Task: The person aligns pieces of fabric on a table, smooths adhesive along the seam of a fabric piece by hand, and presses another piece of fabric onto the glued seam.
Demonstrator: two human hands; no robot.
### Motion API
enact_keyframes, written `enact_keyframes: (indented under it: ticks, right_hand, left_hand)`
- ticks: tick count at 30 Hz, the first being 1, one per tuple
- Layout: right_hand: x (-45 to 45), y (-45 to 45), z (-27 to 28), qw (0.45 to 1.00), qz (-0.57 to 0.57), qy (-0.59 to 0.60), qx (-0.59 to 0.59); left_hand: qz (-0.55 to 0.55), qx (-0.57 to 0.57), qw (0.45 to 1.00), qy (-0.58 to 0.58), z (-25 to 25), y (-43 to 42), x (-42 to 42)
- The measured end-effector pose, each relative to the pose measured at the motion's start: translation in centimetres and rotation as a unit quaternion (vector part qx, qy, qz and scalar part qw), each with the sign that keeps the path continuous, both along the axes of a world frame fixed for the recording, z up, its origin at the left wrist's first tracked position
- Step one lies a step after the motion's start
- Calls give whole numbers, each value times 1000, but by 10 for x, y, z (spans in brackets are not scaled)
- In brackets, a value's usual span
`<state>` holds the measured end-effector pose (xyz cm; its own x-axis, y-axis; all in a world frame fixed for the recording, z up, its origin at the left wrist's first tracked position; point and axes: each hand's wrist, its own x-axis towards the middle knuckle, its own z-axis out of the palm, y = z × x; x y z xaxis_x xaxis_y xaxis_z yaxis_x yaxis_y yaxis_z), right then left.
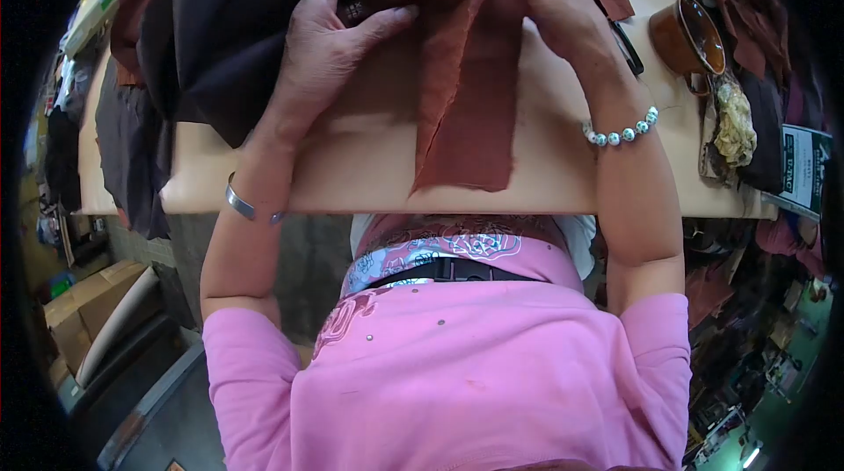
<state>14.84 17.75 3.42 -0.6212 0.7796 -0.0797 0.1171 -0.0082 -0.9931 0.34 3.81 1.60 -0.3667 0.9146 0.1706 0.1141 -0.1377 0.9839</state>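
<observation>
Reddish-brown cloth (475, 128) hangs in a strip with a frayed edge across the table, its upper part bunched at the top of the view. My right hand (563, 5) is closed on that cloth near the top edge, though its fingertips are partly cut off. On the left, my left hand (330, 45) rests against a dark cloth (229, 40), thumb stretched to the right toward the brown folds and apart from the index finger. The other left fingers are partly hidden at the top. A small light mark shows on the dark fabric beside the left thumb.
A tan table (343, 172) lies under the cloth. To the right are a brown glazed mug (677, 39), a black slim object (628, 47), a yellowish crumpled bundle (735, 124) and a printed packet (802, 168). Cardboard boxes (92, 300) stand at lower left.
</observation>
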Motion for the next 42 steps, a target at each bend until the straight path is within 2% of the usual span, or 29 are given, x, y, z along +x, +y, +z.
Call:
enact_keyframes:
  ticks: [1,4,5,6,7,8,10,11,12,13,14,15,18,19,22,23,26,27,29,30,32,33,34,36,37,39,42]
  right_hand:
    - [-6,-1,-12,993,39,103,35]
    - [-1,8,-20,976,104,183,-53]
    - [2,8,-9,991,79,104,31]
    - [5,8,3,992,51,20,110]
    - [7,18,-13,972,47,18,228]
    - [6,21,-24,938,41,16,343]
    - [8,20,-33,923,48,-184,334]
    - [12,2,2,950,78,-186,237]
    - [10,-6,3,945,48,-191,260]
    - [7,-11,3,939,18,-195,282]
    - [5,-14,3,932,-11,-198,304]
    - [-1,-1,-11,943,-39,-174,282]
    - [-8,8,-27,954,-80,-50,285]
    - [-10,12,-33,947,-79,-54,307]
    - [-10,3,-16,952,-53,-179,242]
    - [-6,-4,-3,970,-42,-148,189]
    - [-17,23,-34,903,-83,-2,422]
    - [-23,30,-40,894,-87,4,439]
    - [-38,30,-36,876,-95,16,473]
    - [-38,31,-32,886,-56,6,460]
    - [-38,30,-17,901,21,-11,433]
    - [-38,39,-16,860,-7,67,506]
    - [-36,46,-16,876,-37,37,480]
    - [-37,61,-33,832,-70,41,550]
    - [-34,59,-32,854,-74,31,514]
    - [-26,53,-34,895,-83,8,438]
    - [-1,25,-27,913,-69,-120,383]
  left_hand:
    - [-16,36,999,-3,0,-1,2]
    - [-75,-17,980,-183,17,-4,-9]
    - [-135,-79,969,-192,24,-9,-26]
    - [-111,-61,970,-209,17,-10,-29]
    - [-123,-95,979,-135,17,-13,-30]
    - [-90,-144,984,-47,2,-15,-37]
    - [-37,-261,953,150,-13,-18,-38]
    - [-60,-229,957,167,-10,-19,-35]
    - [-83,-197,960,182,-7,-20,-32]
    - [-44,-152,930,332,-8,-23,-28]
    - [-5,-102,875,474,-8,-25,-23]
    - [35,-50,795,604,-7,-25,-19]
    - [85,28,806,585,4,-14,2]
    - [83,109,790,597,-3,-6,2]
    - [37,140,800,582,-19,12,0]
    - [33,110,808,578,-29,15,-2]
    - [24,71,835,546,-37,12,-1]
    - [13,47,844,535,-36,11,-1]
    - [20,74,827,557,-39,15,-4]
    - [25,88,819,567,-41,16,-6]
    - [27,37,831,555,-45,17,-7]
    - [30,10,836,548,-46,17,-8]
    - [24,-21,843,537,-47,17,-8]
    - [7,-80,854,514,-47,23,-3]
    - [-12,-129,857,500,-37,23,2]
    - [8,-110,835,540,-40,23,3]
    - [30,-107,820,562,-40,22,6]
